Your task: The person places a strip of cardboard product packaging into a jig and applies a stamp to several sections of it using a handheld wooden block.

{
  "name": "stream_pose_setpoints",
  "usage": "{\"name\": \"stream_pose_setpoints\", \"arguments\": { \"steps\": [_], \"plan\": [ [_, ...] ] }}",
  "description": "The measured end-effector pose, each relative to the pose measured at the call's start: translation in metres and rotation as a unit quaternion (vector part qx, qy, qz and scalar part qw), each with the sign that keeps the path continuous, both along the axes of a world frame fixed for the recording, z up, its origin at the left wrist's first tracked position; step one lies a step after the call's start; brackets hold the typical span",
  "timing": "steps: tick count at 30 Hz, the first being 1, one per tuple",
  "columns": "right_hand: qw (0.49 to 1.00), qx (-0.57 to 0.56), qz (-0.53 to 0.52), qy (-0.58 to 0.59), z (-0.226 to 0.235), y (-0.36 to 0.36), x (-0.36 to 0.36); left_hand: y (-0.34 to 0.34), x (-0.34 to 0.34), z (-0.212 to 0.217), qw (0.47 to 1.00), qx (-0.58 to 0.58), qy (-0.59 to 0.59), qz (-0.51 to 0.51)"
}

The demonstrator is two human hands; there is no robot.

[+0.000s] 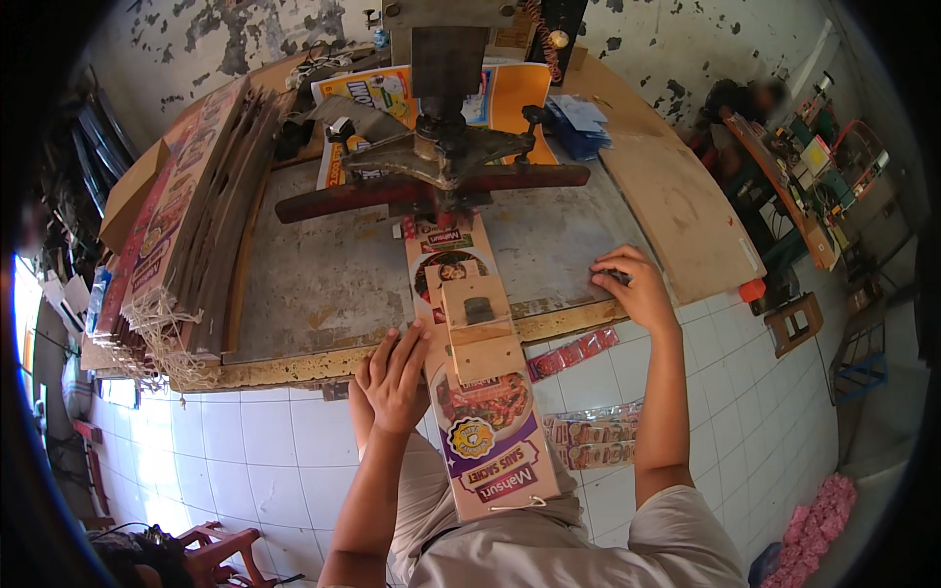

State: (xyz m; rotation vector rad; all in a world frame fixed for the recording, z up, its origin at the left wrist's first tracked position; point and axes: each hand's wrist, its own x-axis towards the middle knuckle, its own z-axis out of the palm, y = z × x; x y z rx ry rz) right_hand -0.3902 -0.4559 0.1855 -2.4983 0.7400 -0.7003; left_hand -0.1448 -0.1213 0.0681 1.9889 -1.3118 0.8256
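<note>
Item: long printed card strip (pixel 480 431), purple, red and yellow with round food pictures, lying lengthwise from under the press (pixel 446 147) at the back of the bench (pixel 323 294) out over its front edge toward the person's lap. A small wooden block (pixel 477 328) with a slot sits on top of it. Left hand (pixel 394 377): fingers spread flat, pressing the strip's left edge, gripping nothing. Right hand (pixel 637 284): curled over a small dark object on the bench, well apart from the strip; what it is cannot be told. Risks, as judged: the overhanging strip could slide or skew if the flat hand lifts; fingers near the press could be caught. Also present: stack of printed cards (pixel 181 225) with string loops, leaning at left; yellow and orange printed sheets (pixel 490 98) behind the press; blue packets (pixel 580 122); red sachet strips (pixel 573 355) on the tiled floor.
</note>
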Motion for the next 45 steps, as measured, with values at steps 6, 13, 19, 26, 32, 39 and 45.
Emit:
{"name": "stream_pose_setpoints", "arguments": {
  "steps": [6, 13, 19, 26, 32, 39, 45],
  "plan": [
    [0.999, 0.008, -0.003, -0.035, -0.009, -0.007, 0.000, 0.000, -0.002, 0.003, 1.000, -0.004, 0.012, 0.003],
    [0.978, -0.007, -0.102, -0.184, -0.005, -0.008, 0.007, -0.001, -0.002, 0.001, 1.000, -0.005, -0.001, 0.006],
    [0.961, -0.046, -0.060, -0.267, 0.022, 0.052, 0.054, 0.002, -0.001, -0.002, 1.000, 0.006, 0.021, -0.005],
    [0.976, 0.040, 0.157, -0.144, 0.017, 0.108, 0.118, 0.001, 0.000, 0.003, 1.000, 0.003, 0.008, -0.019],
    [0.970, 0.044, 0.225, -0.083, 0.015, 0.100, 0.118, 0.003, -0.001, 0.004, 1.000, 0.011, 0.020, -0.011],
    [0.970, 0.012, 0.243, -0.017, 0.021, 0.108, 0.102, 0.000, -0.001, -0.003, 1.000, 0.000, 0.010, -0.002],
    [0.964, 0.043, 0.264, -0.015, 0.030, 0.111, 0.101, 0.000, 0.000, -0.001, 1.000, 0.000, 0.007, 0.000]
  ]
}}
